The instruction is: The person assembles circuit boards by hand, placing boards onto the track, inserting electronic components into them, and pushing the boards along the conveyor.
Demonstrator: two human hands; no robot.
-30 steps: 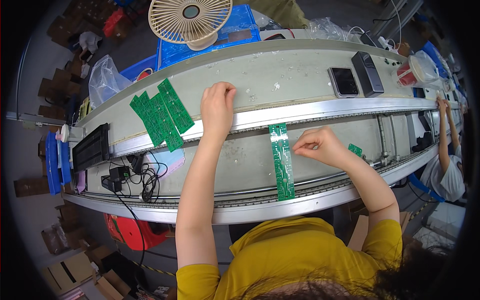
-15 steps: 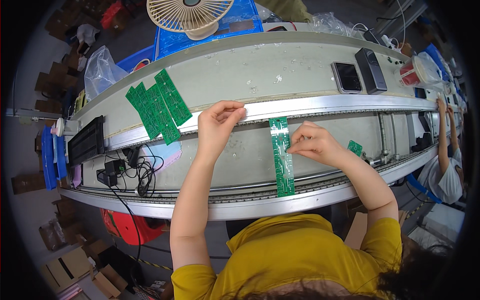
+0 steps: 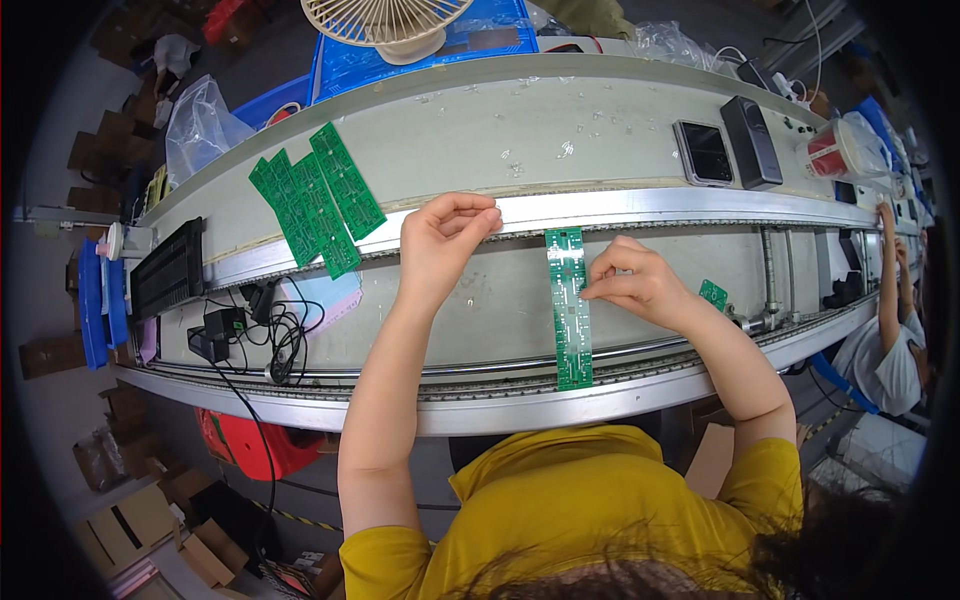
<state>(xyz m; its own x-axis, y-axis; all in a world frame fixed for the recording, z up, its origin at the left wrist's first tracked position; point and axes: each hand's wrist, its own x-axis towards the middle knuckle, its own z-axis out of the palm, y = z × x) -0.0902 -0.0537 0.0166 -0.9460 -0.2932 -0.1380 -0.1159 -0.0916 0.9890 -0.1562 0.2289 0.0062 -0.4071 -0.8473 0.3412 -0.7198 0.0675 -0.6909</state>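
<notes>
A long green circuit board (image 3: 571, 330) lies across the two rails of the conveyor. At its right edge, my right hand (image 3: 635, 285) pinches thumb and forefinger together; whatever they hold is too small to make out. Over the far rail, left of the board, my left hand (image 3: 445, 235) is also closed in a pinch, its fingertips hiding anything between them. Several overlapping green circuit boards (image 3: 318, 205) rest on the far ledge and rail to the left. Tiny clear or silvery pieces (image 3: 567, 150) are scattered on the grey ledge beyond my hands.
A phone (image 3: 704, 152) and a dark upright box (image 3: 750, 142) stand at the back right, near a red-and-white tub (image 3: 840, 150). A black tray (image 3: 168, 270) and tangled cables (image 3: 288, 345) sit left. A fan (image 3: 385, 22) stands behind. A co-worker's arm (image 3: 888, 270) reaches in at far right.
The whole view has shifted slightly. My right hand stays by the board's right edge with its fingertips a little higher, and my left hand keeps its pinch over the rail.
</notes>
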